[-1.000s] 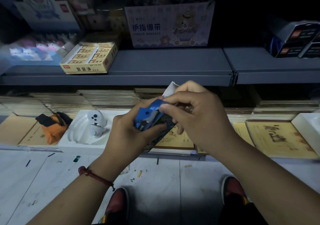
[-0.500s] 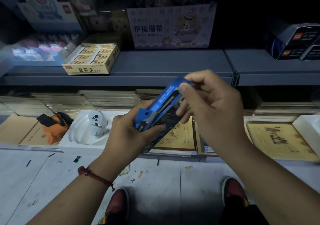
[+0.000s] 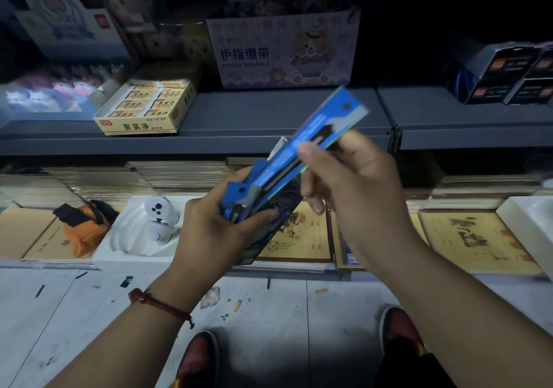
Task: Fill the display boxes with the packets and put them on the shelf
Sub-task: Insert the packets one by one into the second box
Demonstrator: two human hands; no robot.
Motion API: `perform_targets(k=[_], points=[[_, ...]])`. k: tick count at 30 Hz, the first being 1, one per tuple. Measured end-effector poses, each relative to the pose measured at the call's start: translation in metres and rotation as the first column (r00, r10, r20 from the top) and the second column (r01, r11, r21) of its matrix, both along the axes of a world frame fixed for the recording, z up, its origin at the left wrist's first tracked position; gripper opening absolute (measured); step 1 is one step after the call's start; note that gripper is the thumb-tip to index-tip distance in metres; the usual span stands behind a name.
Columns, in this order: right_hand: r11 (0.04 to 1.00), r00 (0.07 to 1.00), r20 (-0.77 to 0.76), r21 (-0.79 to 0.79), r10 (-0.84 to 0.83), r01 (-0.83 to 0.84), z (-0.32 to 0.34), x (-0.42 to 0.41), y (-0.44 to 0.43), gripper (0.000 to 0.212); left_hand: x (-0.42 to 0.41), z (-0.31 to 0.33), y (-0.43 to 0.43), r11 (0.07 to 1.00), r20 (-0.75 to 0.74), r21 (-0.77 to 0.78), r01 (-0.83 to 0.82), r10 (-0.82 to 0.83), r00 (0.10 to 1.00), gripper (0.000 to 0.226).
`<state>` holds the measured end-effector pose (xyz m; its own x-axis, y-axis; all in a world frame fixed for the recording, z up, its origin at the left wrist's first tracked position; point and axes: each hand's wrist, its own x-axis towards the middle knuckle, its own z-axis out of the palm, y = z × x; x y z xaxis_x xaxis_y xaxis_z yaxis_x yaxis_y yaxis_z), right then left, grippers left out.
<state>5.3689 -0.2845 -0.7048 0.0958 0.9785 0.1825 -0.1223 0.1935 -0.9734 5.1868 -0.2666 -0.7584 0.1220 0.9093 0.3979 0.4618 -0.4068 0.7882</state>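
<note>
So the left hand (image 3: 209,238) grips the dark display box (image 3: 270,223) with blue packets (image 3: 239,194) stacked inside, and the right hand (image 3: 353,184) pinches one tilted packet (image 3: 324,122) sticking out the top.

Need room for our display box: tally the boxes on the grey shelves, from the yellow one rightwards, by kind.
Yellow eraser box: 1
Finger bandage box: 1
Dark boxes with red labels: 4, stacked two on two
Total: 6
Dim items behind the yellow box are too dark to count.
</note>
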Motion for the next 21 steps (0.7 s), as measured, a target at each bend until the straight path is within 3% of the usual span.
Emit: perform_targets(k=[3,7,12,16,21], points=[[0.997,0.967,-0.241,-0.025,-0.082,0.078,0.010,0.011,0.005,0.008,-0.001,-0.003,0.000,1.000,0.005,-0.012,-0.023,0.023,1.000,0.054],[0.991,0.923,-0.363,-0.011,-0.129,0.134,0.016,0.021,0.008,0.013,-0.006,-0.003,-0.002,0.998,-0.003,-0.050,-0.045,0.045,0.999,0.054],[0.984,0.943,-0.289,0.021,-0.165,0.179,0.014,0.025,0.010,0.004,-0.010,-0.001,-0.004,0.995,0.072,-0.086,-0.059,0.066,0.995,0.052],[0.980,0.956,-0.221,0.002,-0.192,0.197,0.011,0.024,0.010,0.023,-0.013,0.003,-0.008,0.993,0.083,-0.117,-0.035,0.045,0.996,0.049],[0.985,0.963,-0.209,0.002,-0.171,0.175,0.010,0.022,0.008,0.030,-0.017,0.005,-0.012,0.990,0.086,-0.136,-0.028,0.040,0.995,0.049]])
